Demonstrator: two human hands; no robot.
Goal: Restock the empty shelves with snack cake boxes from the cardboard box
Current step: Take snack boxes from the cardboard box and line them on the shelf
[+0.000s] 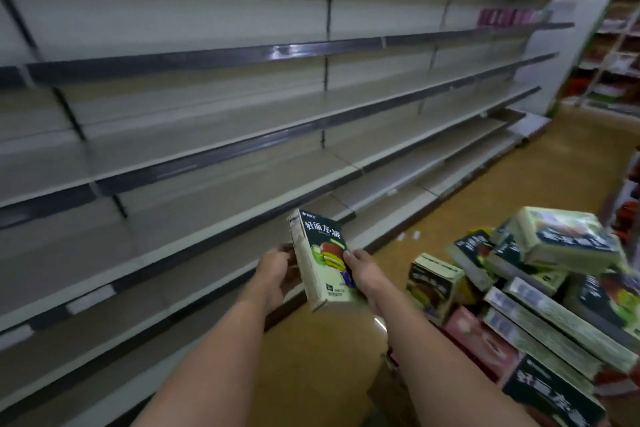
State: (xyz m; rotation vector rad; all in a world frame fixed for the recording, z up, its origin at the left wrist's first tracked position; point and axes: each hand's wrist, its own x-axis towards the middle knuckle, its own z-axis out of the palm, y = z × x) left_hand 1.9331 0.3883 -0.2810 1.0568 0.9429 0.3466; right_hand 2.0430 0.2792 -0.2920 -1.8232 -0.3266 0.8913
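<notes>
A green and cream snack cake box (pixel 320 253) is held upright and tilted in front of the lower shelves. My left hand (pixel 275 276) grips its left side from behind, and my right hand (pixel 362 270) grips its right edge. At the lower right lies a heap of more snack cake boxes (pixel 540 274), green ones and a pink one (pixel 481 340), piled unevenly. The cardboard box under them is hardly visible. The long bare shelves (pixel 214 156) run along the left in several tiers.
A few purple packs (pixel 505 15) stand on an upper shelf far right. Stocked shelves (pixel 616 55) fill the aisle end. The tan floor (pixel 540 170) runs between the shelving and the heap. White price tags (pixel 90 297) sit on the shelf edge.
</notes>
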